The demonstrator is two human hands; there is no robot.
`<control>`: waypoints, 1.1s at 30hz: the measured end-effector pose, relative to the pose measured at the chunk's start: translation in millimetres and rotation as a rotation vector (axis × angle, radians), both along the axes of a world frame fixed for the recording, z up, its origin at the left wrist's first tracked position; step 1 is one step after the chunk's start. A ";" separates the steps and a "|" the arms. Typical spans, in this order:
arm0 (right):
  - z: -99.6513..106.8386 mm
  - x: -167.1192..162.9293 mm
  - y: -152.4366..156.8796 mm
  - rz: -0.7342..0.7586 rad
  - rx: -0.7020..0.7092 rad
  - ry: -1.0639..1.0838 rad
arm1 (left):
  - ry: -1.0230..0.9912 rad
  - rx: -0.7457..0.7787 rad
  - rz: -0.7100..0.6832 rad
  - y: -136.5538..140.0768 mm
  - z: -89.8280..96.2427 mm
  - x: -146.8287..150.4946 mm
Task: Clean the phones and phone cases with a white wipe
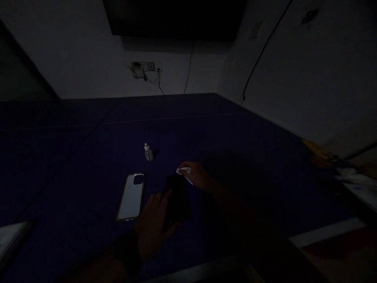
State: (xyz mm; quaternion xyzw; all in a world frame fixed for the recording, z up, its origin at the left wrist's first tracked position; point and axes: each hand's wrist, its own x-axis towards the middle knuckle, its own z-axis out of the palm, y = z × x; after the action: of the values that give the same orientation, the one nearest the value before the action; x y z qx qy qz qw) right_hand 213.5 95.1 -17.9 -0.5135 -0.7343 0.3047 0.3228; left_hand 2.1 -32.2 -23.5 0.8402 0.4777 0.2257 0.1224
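Note:
On the blue surface lies a dark phone (pixel 178 200), its screen black. My left hand (pixel 153 220) grips it from the left side, with fingertips on its left edge and the thumb by its lower end. At the phone's upper right corner, my right hand (pixel 196 175) is closed in a pinch on a small white wipe (pixel 184 170). A thin white strip of it shows below the fingers along the phone's edge. Left of the phone rests a phone case (pixel 131 197) with a pale back and a camera cutout. Beyond the case stands a small dropper bottle (pixel 149 153) with a white cap.
The room is very dim. A wall-mounted screen (pixel 176 17) hangs above sockets (pixel 147 67) with cables. At the lower left edge lies a pale flat object (pixel 13 237). Something yellow (pixel 318 151) and whitish items (pixel 356 181) are at the right.

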 end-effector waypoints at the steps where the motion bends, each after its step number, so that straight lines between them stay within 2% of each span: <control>1: 0.3 2.8 0.5 -0.013 0.021 -0.006 | 0.006 0.015 0.000 -0.6 0.3 -0.2; 3: 1.6 10.1 -0.5 -0.031 0.052 -0.019 | 0.044 0.054 -0.030 -1.7 1.2 -1.6; 5: 3.5 18.4 -4.3 0.014 0.098 -0.043 | 0.107 0.098 -0.125 -2.0 3.2 -4.1; 7: 4.6 25.1 -9.4 0.172 0.190 -0.091 | 0.173 0.143 -0.247 -1.0 6.1 -6.6; 9: 3.9 28.1 -13.2 0.368 0.288 -0.154 | 0.210 0.180 -0.310 0.6 8.2 -8.4; 12: -1.1 25.9 -12.9 0.516 0.343 -0.229 | 0.215 0.192 -0.234 2.1 6.6 -9.7; 15: -5.3 23.7 -6.7 0.518 0.361 -0.259 | 0.230 0.193 -0.138 0.6 -0.9 -10.8; 18: -1.0 29.0 -2.0 0.461 0.381 -0.275 | 0.233 0.192 -0.124 -2.1 -9.0 -11.6; 21: 8.7 35.1 -4.5 0.528 0.351 -0.315 | 0.202 0.189 -0.084 -3.9 -13.0 -10.7; 24: 12.3 31.7 -9.6 0.620 0.315 -0.311 | 0.184 0.193 -0.061 -4.4 -13.4 -8.9; 29: 6.5 28.2 -5.6 0.507 0.399 -0.302 | 0.154 0.172 -0.074 -4.2 -10.6 -9.6; 33: 10.7 37.0 -5.8 0.555 0.372 -0.334 | 0.119 0.182 -0.088 -3.7 -9.7 -12.6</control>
State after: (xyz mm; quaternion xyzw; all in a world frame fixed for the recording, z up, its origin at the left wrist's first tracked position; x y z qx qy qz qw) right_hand 250.5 89.3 -7.2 -0.2702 -0.9309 0.1539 0.1914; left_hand -10.4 -35.8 -33.2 0.8798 0.4243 0.2125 0.0269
